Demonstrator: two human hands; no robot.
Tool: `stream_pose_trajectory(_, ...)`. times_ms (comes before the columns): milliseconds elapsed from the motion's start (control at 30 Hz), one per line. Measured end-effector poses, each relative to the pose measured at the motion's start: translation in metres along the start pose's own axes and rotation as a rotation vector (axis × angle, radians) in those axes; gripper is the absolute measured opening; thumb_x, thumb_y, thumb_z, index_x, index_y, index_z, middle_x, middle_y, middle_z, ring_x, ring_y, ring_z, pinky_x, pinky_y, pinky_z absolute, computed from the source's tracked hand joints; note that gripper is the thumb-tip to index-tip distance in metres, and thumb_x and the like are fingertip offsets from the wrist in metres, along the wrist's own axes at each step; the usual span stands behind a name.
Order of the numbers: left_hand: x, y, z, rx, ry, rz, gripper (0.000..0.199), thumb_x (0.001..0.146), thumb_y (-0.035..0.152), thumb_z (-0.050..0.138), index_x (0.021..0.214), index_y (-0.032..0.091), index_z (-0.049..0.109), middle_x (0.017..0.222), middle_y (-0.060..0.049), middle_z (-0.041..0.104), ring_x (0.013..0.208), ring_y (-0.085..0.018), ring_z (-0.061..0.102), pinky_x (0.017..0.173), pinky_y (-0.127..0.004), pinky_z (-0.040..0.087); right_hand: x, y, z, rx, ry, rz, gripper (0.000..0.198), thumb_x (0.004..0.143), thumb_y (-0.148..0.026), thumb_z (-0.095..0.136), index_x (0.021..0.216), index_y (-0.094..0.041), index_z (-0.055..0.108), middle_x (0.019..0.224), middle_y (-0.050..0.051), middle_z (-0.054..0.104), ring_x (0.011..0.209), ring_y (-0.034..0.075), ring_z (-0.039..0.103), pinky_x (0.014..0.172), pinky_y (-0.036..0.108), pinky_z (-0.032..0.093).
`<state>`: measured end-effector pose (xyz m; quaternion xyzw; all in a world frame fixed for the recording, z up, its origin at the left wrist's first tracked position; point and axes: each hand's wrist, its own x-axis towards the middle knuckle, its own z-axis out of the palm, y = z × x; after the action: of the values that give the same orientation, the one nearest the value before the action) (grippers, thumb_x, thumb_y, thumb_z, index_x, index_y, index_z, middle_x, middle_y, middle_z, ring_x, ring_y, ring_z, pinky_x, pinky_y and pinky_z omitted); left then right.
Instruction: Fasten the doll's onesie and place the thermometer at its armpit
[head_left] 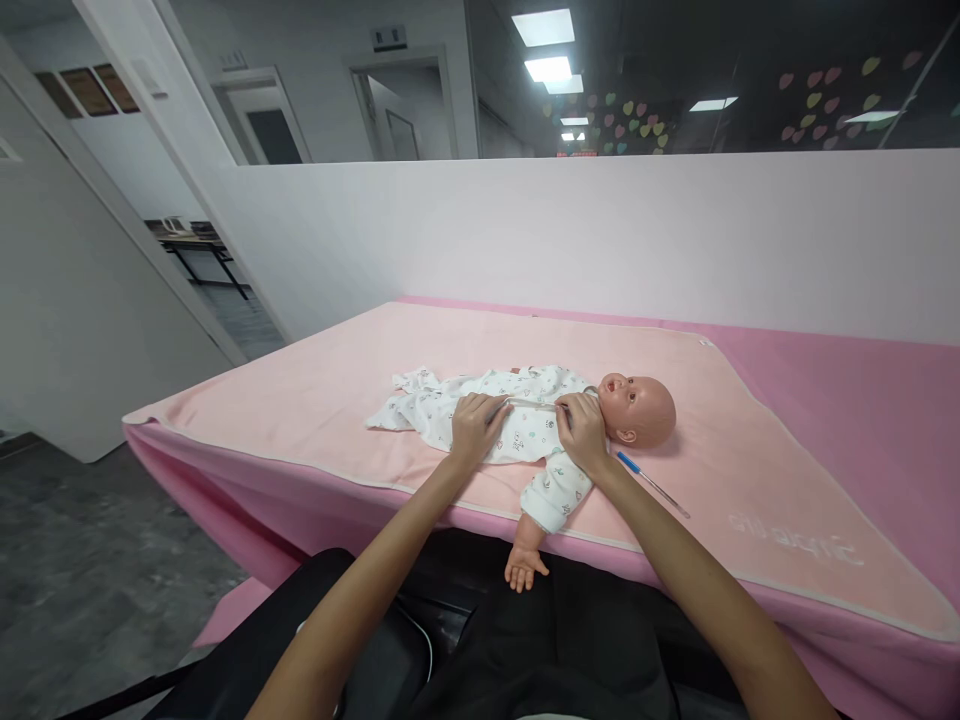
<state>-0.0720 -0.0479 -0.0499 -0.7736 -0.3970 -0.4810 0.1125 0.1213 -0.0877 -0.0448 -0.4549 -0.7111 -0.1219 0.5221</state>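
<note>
A baby doll point(637, 410) lies on its back with its head to the right, dressed in a white printed romper point(521, 435). Its near arm hangs past the table edge. My left hand point(476, 422) is closed at the romper's middle, and my right hand point(583, 425) is closed at the upper chest, near the doll's neck. Between my fingers a thin pale strip point(532, 404) is stretched along the doll's front. Whether this is a separate band or the romper's own edge, I cannot tell. Right of my right wrist lies a slim pen-like stick point(654, 484) with a blue end.
A peach blanket point(300, 390) covers most of the table, over a pink cloth point(862, 400) that drapes down the front. Behind stands a white wall point(600, 240) with glass above. At the left is a doorway with a dark-legged table point(202, 245) beyond.
</note>
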Motion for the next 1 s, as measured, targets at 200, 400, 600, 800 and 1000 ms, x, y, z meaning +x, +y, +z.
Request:
stream_pose_trajectory(200,0.0009,0.0022,0.0000,0.022,0.015,-0.017,0.022,0.085,0.035,0.047,0.076,0.022,0.063,0.068,-0.002,0.064,0.070,-0.017,0.054,0.068,-0.031,0.038,0.0001,0.0003,-0.0001,0.009,-0.010,0.005,0.014,0.082,-0.015,0.040,0.077,-0.019,0.052,0.073,0.004,0.058,0.072,0.018,0.049,0.068,0.031,0.037)
stream_pose_trajectory(400,0.0012,0.0031,0.0018,0.032,0.037,-0.017,0.019,0.083,0.034,0.050,0.075,0.021,0.061,0.070,-0.003,0.064,0.070,-0.018,0.054,0.069,-0.032,0.040,-0.0001,0.0007,0.0001,0.014,-0.005,0.004,0.014,0.082,-0.014,0.040,0.077,-0.020,0.052,0.073,0.004,0.058,0.072,0.018,0.049,0.068,0.031,0.037)
stream_pose_trajectory(600,0.0026,0.0044,-0.0001,0.019,0.045,0.021,0.014,0.082,0.031,0.051,0.075,0.022,0.059,0.070,-0.003,0.063,0.070,-0.018,0.055,0.069,-0.032,0.040,0.0009,0.0012,0.0009,-0.021,-0.002,0.003,0.013,0.082,-0.015,0.041,0.077,-0.019,0.052,0.074,0.004,0.058,0.073,0.018,0.049,0.070,0.031,0.037)
stream_pose_trajectory(800,0.0056,0.0036,-0.0004,0.021,0.087,0.091,0.006,0.078,0.025,0.053,0.074,0.022,0.057,0.066,-0.003,0.061,0.068,-0.020,0.053,0.068,-0.033,0.037,0.0049,-0.0014,-0.0010,-0.093,-0.061,0.027,0.015,0.085,-0.019,0.039,0.077,-0.019,0.052,0.077,0.004,0.059,0.077,0.017,0.051,0.075,0.030,0.037)
stream_pose_trajectory(1000,0.0100,0.0007,0.0039,0.058,0.163,0.116,0.008,0.077,0.024,0.050,0.073,0.022,0.057,0.062,0.002,0.058,0.064,-0.017,0.053,0.067,-0.031,0.038,0.0085,0.0007,0.0010,-0.169,-0.134,0.035,0.015,0.085,-0.019,0.038,0.081,-0.018,0.053,0.081,0.004,0.060,0.081,0.015,0.051,0.078,0.028,0.036)
